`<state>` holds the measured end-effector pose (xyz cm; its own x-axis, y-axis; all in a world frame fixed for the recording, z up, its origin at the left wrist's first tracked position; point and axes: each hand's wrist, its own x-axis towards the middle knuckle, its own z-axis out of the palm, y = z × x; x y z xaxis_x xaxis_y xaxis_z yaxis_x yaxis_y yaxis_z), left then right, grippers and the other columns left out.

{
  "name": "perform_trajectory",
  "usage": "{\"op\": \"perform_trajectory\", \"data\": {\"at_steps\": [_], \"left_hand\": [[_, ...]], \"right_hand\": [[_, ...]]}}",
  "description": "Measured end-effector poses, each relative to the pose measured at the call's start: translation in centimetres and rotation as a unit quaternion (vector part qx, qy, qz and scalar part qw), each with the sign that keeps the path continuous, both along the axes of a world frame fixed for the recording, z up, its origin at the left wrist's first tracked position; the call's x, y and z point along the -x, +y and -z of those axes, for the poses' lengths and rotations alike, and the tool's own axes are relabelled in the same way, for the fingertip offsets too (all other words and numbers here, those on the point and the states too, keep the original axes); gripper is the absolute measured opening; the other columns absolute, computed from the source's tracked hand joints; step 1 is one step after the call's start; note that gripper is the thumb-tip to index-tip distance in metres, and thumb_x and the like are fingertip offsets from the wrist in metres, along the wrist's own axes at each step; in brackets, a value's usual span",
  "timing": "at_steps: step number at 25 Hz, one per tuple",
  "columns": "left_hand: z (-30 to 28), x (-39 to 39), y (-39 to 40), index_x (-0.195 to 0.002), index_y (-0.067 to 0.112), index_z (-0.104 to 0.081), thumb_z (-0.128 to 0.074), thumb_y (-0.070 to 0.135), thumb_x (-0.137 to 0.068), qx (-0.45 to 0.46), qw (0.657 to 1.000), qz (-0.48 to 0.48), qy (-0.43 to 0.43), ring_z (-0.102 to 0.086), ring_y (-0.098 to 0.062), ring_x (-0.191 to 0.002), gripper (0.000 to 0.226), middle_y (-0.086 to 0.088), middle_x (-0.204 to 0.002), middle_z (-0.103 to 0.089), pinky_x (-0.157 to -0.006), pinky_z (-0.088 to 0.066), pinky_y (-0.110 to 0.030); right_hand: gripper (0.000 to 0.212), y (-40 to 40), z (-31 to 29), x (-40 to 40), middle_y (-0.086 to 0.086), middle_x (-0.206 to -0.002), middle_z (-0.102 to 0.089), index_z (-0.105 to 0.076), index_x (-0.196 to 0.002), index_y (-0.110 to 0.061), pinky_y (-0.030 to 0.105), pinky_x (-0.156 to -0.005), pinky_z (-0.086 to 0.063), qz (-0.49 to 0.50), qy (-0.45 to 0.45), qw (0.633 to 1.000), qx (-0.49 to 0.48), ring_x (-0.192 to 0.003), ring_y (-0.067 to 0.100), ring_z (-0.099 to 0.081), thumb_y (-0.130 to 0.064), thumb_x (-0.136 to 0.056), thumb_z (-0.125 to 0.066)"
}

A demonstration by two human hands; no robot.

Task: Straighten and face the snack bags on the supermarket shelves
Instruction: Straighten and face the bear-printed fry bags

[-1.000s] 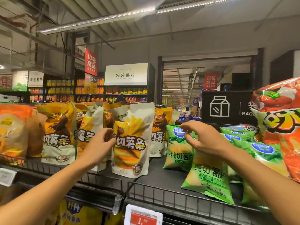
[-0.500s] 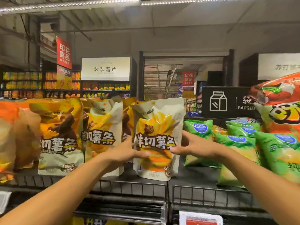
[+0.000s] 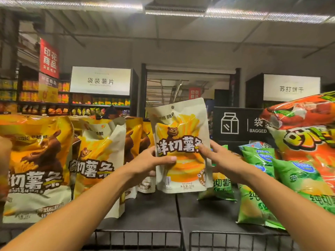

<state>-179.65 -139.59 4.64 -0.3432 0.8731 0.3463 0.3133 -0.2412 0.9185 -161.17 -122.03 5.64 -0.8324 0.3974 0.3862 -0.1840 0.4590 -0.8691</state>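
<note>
A white-and-yellow fries bag with a bear (image 3: 181, 142) is held upright above the dark shelf (image 3: 154, 211), front facing me. My left hand (image 3: 150, 163) grips its left edge and my right hand (image 3: 215, 160) grips its right edge. To the left stand more bear fries bags, a white one (image 3: 97, 169) leaning and a yellow-brown one (image 3: 36, 169) at the far left. Green chip bags (image 3: 257, 178) lie slumped on the right of the shelf.
A big orange snack bag (image 3: 308, 138) juts in at the right. A wire rail (image 3: 181, 240) runs along the shelf's front edge. A black "BAGGED" sign (image 3: 239, 124) stands behind. Further shelves and hanging signs fill the background.
My right hand left the green bags and joined the left on the white fries bag. Both hands lifted it off the shelf and brought it up toward the centre.
</note>
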Motion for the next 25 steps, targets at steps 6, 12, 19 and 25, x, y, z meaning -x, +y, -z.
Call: {"op": "perform_trajectory", "data": {"at_steps": [6, 12, 19, 25], "left_hand": [[-2.1, 1.2, 3.5, -0.123, 0.032, -0.055, -0.081, 0.038, -0.067, -0.066, 0.998, 0.004, -0.008, -0.064, -0.016, -0.114, 0.063, 0.007, -0.117, -0.071, -0.099, -0.048, -0.038], [-0.7, 2.6, 5.7, -0.127, 0.035, -0.052, -0.084, 0.052, -0.059, -0.112, 0.993, 0.002, -0.027, -0.067, -0.015, -0.112, 0.076, 0.008, -0.119, -0.071, -0.102, -0.05, -0.044], [1.8, 2.9, 5.2, -0.141, 0.033, -0.041, -0.079, 0.039, -0.072, -0.077, 0.995, 0.061, -0.017, -0.057, -0.02, -0.127, 0.079, 0.004, -0.136, -0.061, -0.109, -0.041, -0.048], [1.5, 2.1, 4.1, -0.129, 0.027, -0.054, -0.08, 0.043, -0.064, -0.104, 0.994, -0.003, 0.042, -0.068, -0.013, -0.11, 0.071, 0.007, -0.119, -0.071, -0.084, -0.055, -0.022]], "right_hand": [[0.085, 1.2, -1.0, 1.7, -0.015, -0.134, -0.063, -0.033, -0.143, -0.044, 0.05, -0.101, -0.051, -0.034, 0.008, 0.999, -0.016, -0.121, 0.014, -0.063, -0.053, -0.073, -0.082], [0.079, 2.8, -0.7, 4.0, 0.005, -0.131, -0.067, -0.043, -0.142, -0.021, 0.051, -0.104, -0.049, -0.06, 0.083, 0.994, 0.042, -0.12, 0.027, -0.065, -0.031, -0.075, -0.083], [0.073, 3.3, 0.9, 3.8, 0.006, -0.121, -0.072, -0.054, -0.131, -0.018, 0.037, -0.082, -0.06, -0.07, 0.11, 0.988, 0.079, -0.11, 0.027, -0.07, -0.038, -0.067, -0.083], [0.076, 3.0, 1.4, 2.7, 0.002, -0.125, -0.071, -0.053, -0.134, -0.019, 0.045, -0.097, -0.054, -0.067, 0.079, 0.993, 0.061, -0.115, 0.024, -0.068, -0.04, -0.068, -0.083]]}}
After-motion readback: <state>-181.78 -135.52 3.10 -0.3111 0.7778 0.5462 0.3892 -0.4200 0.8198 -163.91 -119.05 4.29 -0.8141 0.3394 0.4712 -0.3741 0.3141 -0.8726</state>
